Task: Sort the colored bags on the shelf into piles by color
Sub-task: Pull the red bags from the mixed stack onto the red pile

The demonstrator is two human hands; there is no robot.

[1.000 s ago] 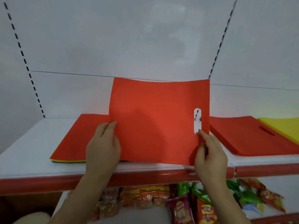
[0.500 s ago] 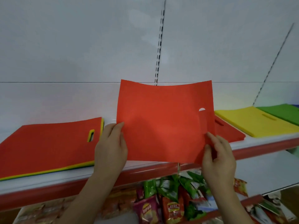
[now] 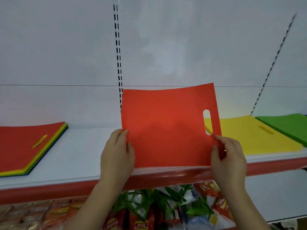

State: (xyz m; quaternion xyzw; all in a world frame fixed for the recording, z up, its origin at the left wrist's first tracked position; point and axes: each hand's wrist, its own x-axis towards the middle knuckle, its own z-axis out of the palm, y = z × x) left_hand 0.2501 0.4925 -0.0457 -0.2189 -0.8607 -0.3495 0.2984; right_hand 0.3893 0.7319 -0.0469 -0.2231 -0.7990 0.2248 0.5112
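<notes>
I hold a flat red bag (image 3: 167, 128) upright above the front of the white shelf (image 3: 83, 155). My left hand (image 3: 117, 156) grips its lower left edge, and my right hand (image 3: 228, 158) pinches its lower right corner just below the handle slot. At the far left lies a mixed stack (image 3: 28, 145) with a red bag on top and yellow, green and blue edges beneath. A yellow pile (image 3: 252, 135) lies on the right, partly hidden behind the held bag. Beyond it sits a green pile (image 3: 289, 125). The red pile seen earlier is hidden behind the held bag.
The shelf has a red front lip (image 3: 49, 191). Below it, a lower shelf is packed with snack packets (image 3: 157, 208) in green, red and orange. White back panels with slotted uprights (image 3: 118, 52) stand behind the shelf.
The view has swung right: the mixed stack has slid to the far left and the yellow and green piles came into view. The held red bag has moved right with both hands.
</notes>
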